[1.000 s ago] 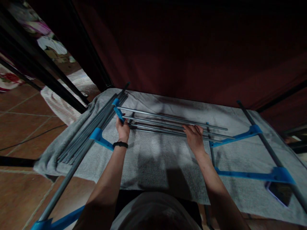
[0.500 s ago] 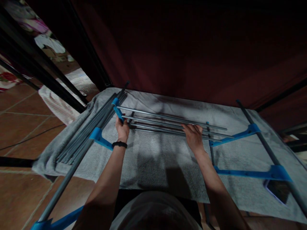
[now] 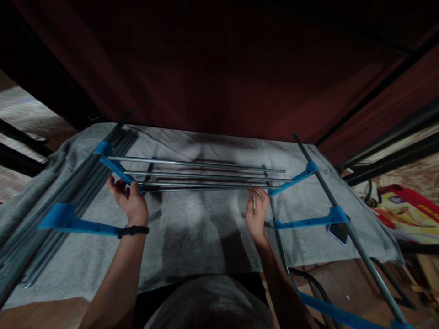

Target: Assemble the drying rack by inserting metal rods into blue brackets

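My left hand (image 3: pixel 132 201), with a black wristband, is at the lower end of a blue plastic bracket (image 3: pixel 116 167), fingers and thumb on either side of it. Several thin metal rods (image 3: pixel 206 176) run rightward from this bracket. My right hand (image 3: pixel 257 212) has its fingertips curled at the lowest rod, near its right end. The rods' right ends lie beside or over another blue bracket (image 3: pixel 295 180); whether any sits in it I cannot tell. That bracket joins a grey upright tube (image 3: pixel 324 187) on the right.
A grey towel (image 3: pixel 202 237) covers the surface under the frame. More grey tubes (image 3: pixel 85 183) lie bundled at the left. Lower blue brackets (image 3: pixel 78 224) stick out from both side frames. A phone (image 3: pixel 338 232) lies at the right, and a red and yellow box (image 3: pixel 408 212) stands beyond it.
The view has swung to the right. My right hand has shifted from over the rods to below the lowest one, near its end. My left hand stays by the bracket.
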`<action>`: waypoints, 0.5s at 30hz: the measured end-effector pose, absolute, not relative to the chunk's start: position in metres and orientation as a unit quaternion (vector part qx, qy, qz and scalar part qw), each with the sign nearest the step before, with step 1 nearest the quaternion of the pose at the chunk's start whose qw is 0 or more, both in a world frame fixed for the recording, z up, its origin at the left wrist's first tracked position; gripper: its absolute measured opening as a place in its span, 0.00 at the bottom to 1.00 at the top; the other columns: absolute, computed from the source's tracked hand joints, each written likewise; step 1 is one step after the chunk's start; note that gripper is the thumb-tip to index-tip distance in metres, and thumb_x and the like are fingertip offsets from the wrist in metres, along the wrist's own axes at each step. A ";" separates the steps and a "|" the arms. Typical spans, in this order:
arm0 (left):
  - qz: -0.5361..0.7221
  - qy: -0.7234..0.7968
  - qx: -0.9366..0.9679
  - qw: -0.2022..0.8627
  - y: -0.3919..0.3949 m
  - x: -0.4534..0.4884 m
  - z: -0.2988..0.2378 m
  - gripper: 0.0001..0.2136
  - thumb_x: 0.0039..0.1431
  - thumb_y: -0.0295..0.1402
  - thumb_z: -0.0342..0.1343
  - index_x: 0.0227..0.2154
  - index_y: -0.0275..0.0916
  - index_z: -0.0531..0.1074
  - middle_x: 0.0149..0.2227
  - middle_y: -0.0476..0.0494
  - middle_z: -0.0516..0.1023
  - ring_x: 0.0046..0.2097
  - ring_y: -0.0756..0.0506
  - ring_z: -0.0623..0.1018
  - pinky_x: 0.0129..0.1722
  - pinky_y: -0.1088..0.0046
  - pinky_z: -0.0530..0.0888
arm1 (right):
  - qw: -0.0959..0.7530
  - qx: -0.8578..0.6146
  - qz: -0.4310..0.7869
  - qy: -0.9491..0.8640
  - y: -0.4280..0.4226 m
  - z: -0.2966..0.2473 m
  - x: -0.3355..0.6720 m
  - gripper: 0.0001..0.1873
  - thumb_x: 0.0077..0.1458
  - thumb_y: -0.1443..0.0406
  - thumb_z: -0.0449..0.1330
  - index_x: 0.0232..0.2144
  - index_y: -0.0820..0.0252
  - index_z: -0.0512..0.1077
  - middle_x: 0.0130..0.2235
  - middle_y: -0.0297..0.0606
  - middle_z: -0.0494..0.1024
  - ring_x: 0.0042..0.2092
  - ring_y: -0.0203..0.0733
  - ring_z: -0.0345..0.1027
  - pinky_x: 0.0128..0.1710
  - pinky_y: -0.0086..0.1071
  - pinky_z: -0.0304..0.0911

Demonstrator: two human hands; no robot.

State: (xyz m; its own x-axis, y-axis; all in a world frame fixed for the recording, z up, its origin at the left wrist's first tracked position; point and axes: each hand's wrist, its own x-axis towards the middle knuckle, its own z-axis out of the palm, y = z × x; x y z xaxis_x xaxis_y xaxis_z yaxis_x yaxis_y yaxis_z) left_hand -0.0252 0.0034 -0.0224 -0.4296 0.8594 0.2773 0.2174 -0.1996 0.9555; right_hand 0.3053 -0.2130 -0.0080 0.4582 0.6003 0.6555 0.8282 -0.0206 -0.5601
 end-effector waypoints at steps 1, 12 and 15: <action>0.624 0.587 0.452 0.249 0.000 -0.025 -0.026 0.31 0.60 0.23 0.53 0.65 0.38 0.49 0.58 0.40 0.66 0.59 0.45 0.69 0.62 0.62 0.65 | 0.506 -0.715 -0.114 -0.467 -0.222 -0.016 0.309 0.16 0.63 0.67 0.49 0.48 0.55 0.71 0.53 0.44 0.71 0.58 0.46 0.62 0.60 0.47 0.59; 0.481 0.679 0.543 0.112 -0.036 -0.027 -0.062 0.13 0.57 0.26 0.54 0.45 0.36 0.61 0.51 0.36 0.68 0.58 0.30 0.67 0.59 0.43 0.65 | 0.524 -0.811 -0.071 -0.249 -0.238 -0.066 0.393 0.29 0.50 0.64 0.53 0.56 0.64 0.62 0.58 0.55 0.63 0.62 0.53 0.56 0.64 0.50 0.51; 0.421 0.622 0.654 0.092 -0.056 -0.013 -0.059 0.10 0.57 0.27 0.52 0.43 0.38 0.66 0.49 0.35 0.71 0.59 0.30 0.68 0.60 0.42 0.65 | 0.534 -0.807 -0.041 -0.248 -0.223 -0.068 0.410 0.27 0.49 0.64 0.53 0.54 0.61 0.62 0.56 0.52 0.66 0.60 0.50 0.59 0.63 0.47 0.54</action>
